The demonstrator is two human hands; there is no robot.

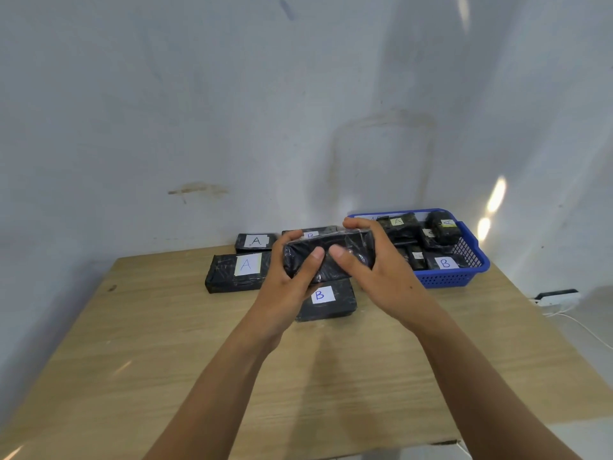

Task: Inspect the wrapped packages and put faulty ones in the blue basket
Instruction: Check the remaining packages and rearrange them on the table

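Observation:
Both hands hold one black wrapped package [345, 245] lifted above the table's far middle. My left hand [292, 273] grips its left end, thumb on the near face. My right hand [371, 260] grips its right end, fingers curled over the top, thumb on the near face. No label shows on the held package. On the table lie a package marked B [328, 298] under my hands, two marked A [237, 270] [255, 242] to the left, and another B [310, 233] behind. The blue basket [447, 277] at the far right holds several black packages.
The wooden table [199, 360] stands against a pale wall [232, 111]. A white cable [577, 322] and a dark plug strip lie on the floor beyond the table's right edge. The table's near right corner [454, 441] is close to the frame's bottom.

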